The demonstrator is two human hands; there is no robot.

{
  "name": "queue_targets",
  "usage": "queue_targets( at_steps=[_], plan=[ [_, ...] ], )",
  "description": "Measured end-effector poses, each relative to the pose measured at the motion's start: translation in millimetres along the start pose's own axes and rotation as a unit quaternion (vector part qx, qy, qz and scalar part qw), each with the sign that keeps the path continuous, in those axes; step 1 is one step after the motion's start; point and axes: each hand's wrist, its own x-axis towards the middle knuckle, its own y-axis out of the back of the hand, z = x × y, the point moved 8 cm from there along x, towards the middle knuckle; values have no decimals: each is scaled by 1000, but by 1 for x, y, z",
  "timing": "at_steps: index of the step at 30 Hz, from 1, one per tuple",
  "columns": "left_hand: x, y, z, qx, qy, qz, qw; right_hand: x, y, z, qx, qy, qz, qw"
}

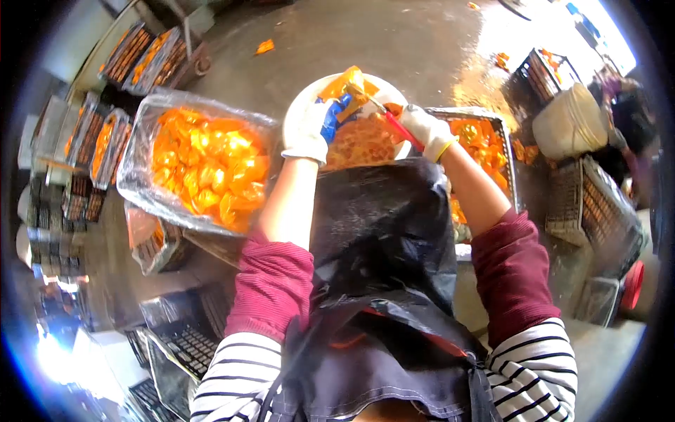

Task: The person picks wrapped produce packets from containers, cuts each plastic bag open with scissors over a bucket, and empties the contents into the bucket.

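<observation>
My left hand (316,126), in a white glove with blue on the fingers, is closed on an orange piece (342,83) above a white bucket (294,105). My right hand (424,130), also gloved in white, grips a red-handled tool (403,131) whose far end reaches to the orange piece. Wet orange pulp (361,143) lies inside the bucket. To the left, a plastic-lined crate (144,133) holds many shiny orange pieces (207,162). Another crate (511,151) with orange pieces stands just right of the bucket, partly behind my right forearm.
Stacked crates (151,60) stand at the upper left. A cream bucket (571,123) and dark crates (594,204) are on the right, beside a partly visible person (629,116). Black crates (186,337) sit at the lower left. An orange scrap (265,46) lies on the floor.
</observation>
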Motion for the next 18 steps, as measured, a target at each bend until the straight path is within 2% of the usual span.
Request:
queue_targets(
  at_steps=[2, 4, 5, 7, 8, 9, 11, 12, 13, 15, 16, 17, 18],
  plan=[
    [-12, -56, 27, 111, 47, -18, 993, -17, 25, 14, 126, -32, 5, 992],
    [-13, -105, 32, 187, 69, -50, 979, -53, 56, 29, 63, -51, 86, 993],
    [-8, -126, 22, 208, 69, -71, 973, -69, 61, 49, 93, -83, 100, 987],
    [5, -153, -19, 338, 62, -94, 934, -89, 65, 97, 84, -20, 160, 983],
    [9, -171, -42, 362, 37, -133, 922, -100, 64, 123, 95, 11, 193, 977],
    [6, -184, -72, 264, 102, -149, 947, -113, 58, 146, 65, -43, 187, 979],
    [-8, -210, -124, 67, 235, -164, 956, -133, 50, 172, -45, 20, 175, 983],
    [-10, -215, -142, 45, 245, -140, 958, -142, 51, 177, 17, -38, 178, 983],
    [-10, -219, -148, 125, 144, -163, 968, -152, 50, 181, 80, -96, 188, 974],
    [-6, -223, -166, 177, 83, -163, 967, -156, 32, 210, 176, -135, 173, 960],
    [-5, -225, -173, 153, 126, -138, 970, -158, 21, 219, 227, -151, 156, 949],
    [-6, -225, -181, 129, 171, -111, 971, -153, 7, 234, 344, -94, 179, 917],
    [-5, -227, -186, 204, 156, -132, 958, -151, 6, 234, 340, -83, 177, 920]
  ],
)
